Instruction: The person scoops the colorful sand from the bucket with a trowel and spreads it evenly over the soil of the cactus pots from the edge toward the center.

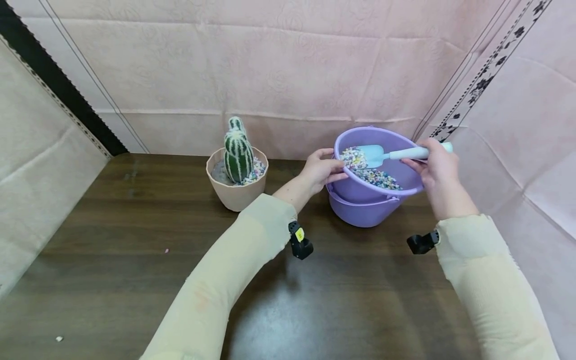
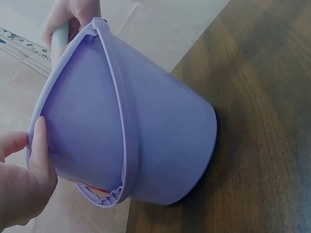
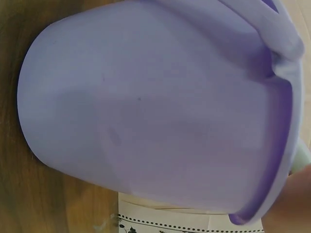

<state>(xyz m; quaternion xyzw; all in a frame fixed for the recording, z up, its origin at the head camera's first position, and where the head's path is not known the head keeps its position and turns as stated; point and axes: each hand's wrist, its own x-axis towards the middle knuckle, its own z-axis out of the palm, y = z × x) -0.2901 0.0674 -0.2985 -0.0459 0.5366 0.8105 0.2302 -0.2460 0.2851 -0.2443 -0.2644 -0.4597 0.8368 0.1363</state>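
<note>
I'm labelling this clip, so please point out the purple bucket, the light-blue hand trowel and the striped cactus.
Purple bucket point(image 2: 167, 131): left wrist view, on its outer wall.
Light-blue hand trowel point(image 1: 401, 154): head view, on its handle.
Striped cactus point(image 1: 238, 157): head view, on its green stem.

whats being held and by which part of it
The right grip holds the scoop by its handle; the left grip pinches the purple bucket at its rim.

The sleeves point(image 1: 220, 280) are pale cream, the wrist cameras point(image 1: 302, 249) black — one with a yellow label point(image 1: 299, 234).
</note>
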